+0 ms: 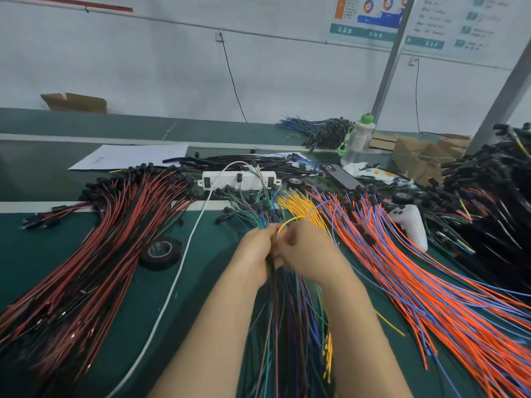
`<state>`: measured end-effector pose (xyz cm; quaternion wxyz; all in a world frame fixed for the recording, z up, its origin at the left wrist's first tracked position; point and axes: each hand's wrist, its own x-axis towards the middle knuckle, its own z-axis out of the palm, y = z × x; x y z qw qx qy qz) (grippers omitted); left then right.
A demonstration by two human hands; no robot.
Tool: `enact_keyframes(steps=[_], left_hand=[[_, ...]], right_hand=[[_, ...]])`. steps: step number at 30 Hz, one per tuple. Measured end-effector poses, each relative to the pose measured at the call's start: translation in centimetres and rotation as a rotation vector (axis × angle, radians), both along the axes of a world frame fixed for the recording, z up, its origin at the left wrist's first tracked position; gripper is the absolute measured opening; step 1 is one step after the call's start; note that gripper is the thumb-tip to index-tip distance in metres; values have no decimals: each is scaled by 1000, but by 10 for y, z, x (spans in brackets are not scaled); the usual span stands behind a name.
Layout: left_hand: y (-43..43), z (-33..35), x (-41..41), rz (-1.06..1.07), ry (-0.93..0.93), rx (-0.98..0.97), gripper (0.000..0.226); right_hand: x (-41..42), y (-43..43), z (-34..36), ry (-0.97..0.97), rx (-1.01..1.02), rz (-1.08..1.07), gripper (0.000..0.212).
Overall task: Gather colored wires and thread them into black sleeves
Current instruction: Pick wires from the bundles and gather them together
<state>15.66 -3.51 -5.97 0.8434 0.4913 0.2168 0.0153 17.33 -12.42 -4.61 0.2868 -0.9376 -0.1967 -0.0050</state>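
Left hand [255, 254] grips the wire bundle [287, 326] running toward bottom centre; right hand [309, 255], touching it, pinches 1 yellow wire [293, 219] arcing upper right.

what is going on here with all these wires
A person is sorting wires at a green table. The left hand grips a bundle of mixed wires, green, blue and dark. The right hand pinches a single yellow wire beside that bundle. Red and black wires lie spread on the left, orange and blue wires on the right. No sleeve is visibly being threaded yet.
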Motion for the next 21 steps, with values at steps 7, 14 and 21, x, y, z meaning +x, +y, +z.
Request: enact_keyframes(steps=[7, 14, 21], left_hand=[[32, 21, -5, 126, -88, -11, 23], [20, 126, -49, -192, -687, -803, 35], [1, 129, -41, -280, -679, -913, 33]], right_hand=[[-1, -4, 1, 191, 175, 109, 27], [21, 3, -28, 127, 121, -89, 20], [40, -32, -33, -26, 124, -334, 15]])
